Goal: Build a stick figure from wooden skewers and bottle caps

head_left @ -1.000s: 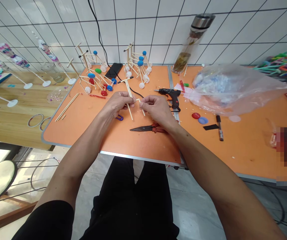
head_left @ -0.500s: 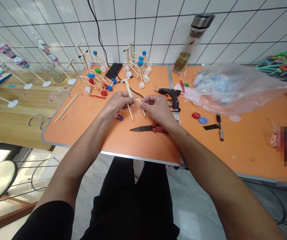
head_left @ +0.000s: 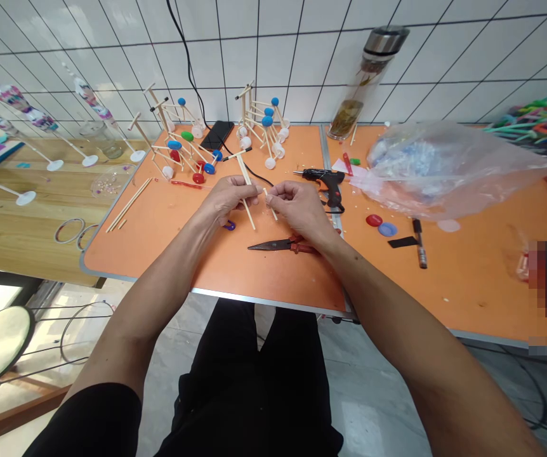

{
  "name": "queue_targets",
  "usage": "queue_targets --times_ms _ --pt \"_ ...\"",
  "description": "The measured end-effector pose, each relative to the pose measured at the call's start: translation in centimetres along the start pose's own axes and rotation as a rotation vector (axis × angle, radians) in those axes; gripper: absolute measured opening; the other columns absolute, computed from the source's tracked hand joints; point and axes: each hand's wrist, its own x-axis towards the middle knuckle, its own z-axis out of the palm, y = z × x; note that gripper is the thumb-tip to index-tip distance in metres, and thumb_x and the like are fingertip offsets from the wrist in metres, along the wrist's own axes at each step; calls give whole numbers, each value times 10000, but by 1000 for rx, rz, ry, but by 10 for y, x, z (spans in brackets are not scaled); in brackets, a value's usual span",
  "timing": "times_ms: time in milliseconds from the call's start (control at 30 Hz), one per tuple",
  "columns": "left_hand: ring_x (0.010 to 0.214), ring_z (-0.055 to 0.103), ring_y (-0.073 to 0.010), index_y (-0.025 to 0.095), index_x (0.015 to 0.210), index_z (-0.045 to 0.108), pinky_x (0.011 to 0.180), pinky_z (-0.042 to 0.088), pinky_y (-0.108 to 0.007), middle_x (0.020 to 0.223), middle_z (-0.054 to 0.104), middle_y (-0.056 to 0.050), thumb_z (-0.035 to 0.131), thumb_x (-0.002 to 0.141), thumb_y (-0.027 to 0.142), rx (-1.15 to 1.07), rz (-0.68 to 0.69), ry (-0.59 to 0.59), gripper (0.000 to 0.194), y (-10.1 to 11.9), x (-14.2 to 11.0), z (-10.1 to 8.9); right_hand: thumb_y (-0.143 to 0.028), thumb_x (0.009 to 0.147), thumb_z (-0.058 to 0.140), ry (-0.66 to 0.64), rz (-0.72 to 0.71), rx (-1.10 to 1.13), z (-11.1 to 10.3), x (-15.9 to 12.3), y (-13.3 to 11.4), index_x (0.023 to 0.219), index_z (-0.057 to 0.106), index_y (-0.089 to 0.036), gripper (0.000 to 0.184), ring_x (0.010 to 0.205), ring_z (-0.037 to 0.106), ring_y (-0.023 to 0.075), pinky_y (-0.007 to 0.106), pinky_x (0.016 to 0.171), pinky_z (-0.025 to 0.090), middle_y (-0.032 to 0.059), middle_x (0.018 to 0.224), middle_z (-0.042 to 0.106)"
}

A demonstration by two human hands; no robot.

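Observation:
Between the thumb and fingers of my left hand (head_left: 232, 195) is a T-shaped frame of wooden sticks (head_left: 249, 216), its black-tipped crossbar pointing away from me. My right hand (head_left: 295, 204), close beside it, pinches a short wooden stick (head_left: 273, 212). Under the left fingers lies a small purple clip-like piece (head_left: 229, 225). Pliers (head_left: 278, 245) with red handles rest on the orange table just below my right hand. Behind that hand lies a black glue gun (head_left: 325, 184). The fingertips of both hands nearly meet.
Stick models with coloured caps (head_left: 173, 145) and a second group (head_left: 268, 120) stand at the back, near a phone (head_left: 217, 135). To the right are a glass bottle (head_left: 363, 89), a plastic bag (head_left: 426, 168) and a marker (head_left: 419, 244). Loose sticks (head_left: 128, 204) lie left.
A small pale piece that showed between the fingertips of both hands is no longer visible there. My hands have hardly moved, and both keep their sticks.

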Motion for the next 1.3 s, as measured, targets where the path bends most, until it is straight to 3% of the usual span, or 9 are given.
queue_targets --times_ms 367,900,1300 --pt "589 547 -86 177 671 731 592 389 -216 629 681 5 947 570 322 -37 -40 45 279 -4 2 6 -284 862 775 -1 -7 -15 1 0 2 809 725 -202 110 677 569 148 294 642 415 3 739 704" --pt "600 567 -100 175 721 774 606 414 -226 653 702 -11 868 657 246 -34 -31 51 134 -3 1 7 -281 863 758 1 -22 -31 0 0 2 795 729 -205 106 667 526 143 303 654 400 -7 729 684" --pt "615 579 -100 171 734 772 608 415 -212 650 702 -5 896 626 266 -46 -28 40 189 -1 0 6 -275 867 739 17 -22 -27 1 2 3 803 735 -194 103 669 525 141 300 644 371 -7 728 683"
